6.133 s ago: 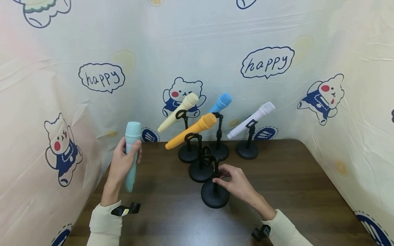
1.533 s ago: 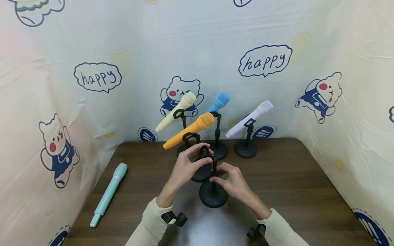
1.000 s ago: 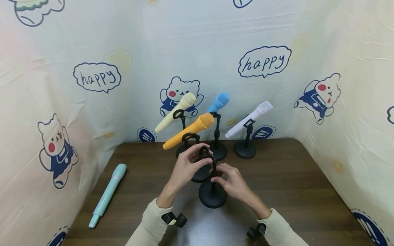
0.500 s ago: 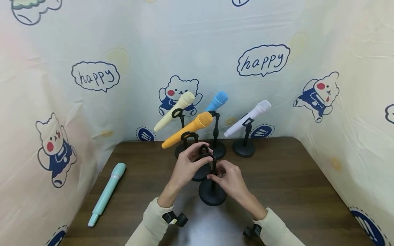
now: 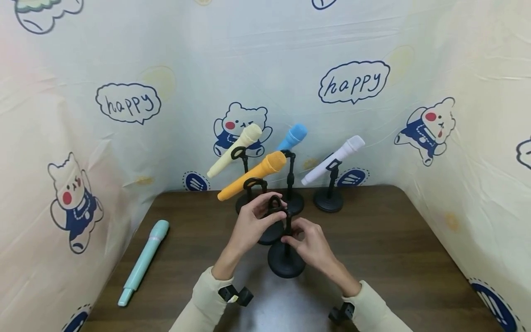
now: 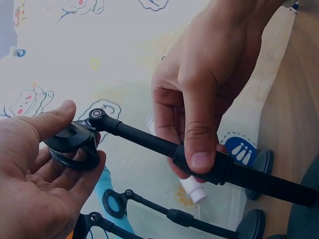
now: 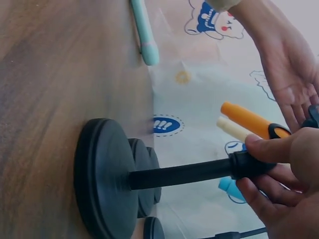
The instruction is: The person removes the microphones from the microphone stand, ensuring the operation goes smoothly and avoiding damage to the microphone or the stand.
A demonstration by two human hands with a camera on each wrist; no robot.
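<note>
A black microphone stand (image 5: pixel 286 263) with a round base stands upright at the middle of the table. My left hand (image 5: pixel 250 226) holds the ring clip (image 6: pixel 75 144) at its top, thumb on one side and fingers on the other. With thumb and fingers, my right hand (image 5: pixel 311 242) pinches the collar (image 6: pixel 204 167) partway up the stand's pole. The clip in my left hand has no microphone in it. To the left, a mint-green microphone (image 5: pixel 145 260) lies on the table, apart from both hands.
Behind the hands, several more black stands carry an orange microphone (image 5: pixel 253 175), a cream one (image 5: pixel 234 150), a blue one (image 5: pixel 294 137) and a lilac one (image 5: pixel 333 159). A printed cloth (image 5: pixel 265 60) hangs around the back and sides of the wooden table (image 5: pixel 386 258).
Since the oldest frame, the mint-green microphone has gone from my left hand to the table, and that hand has come over to the stand's clip. The right hand stays at the pole.
</note>
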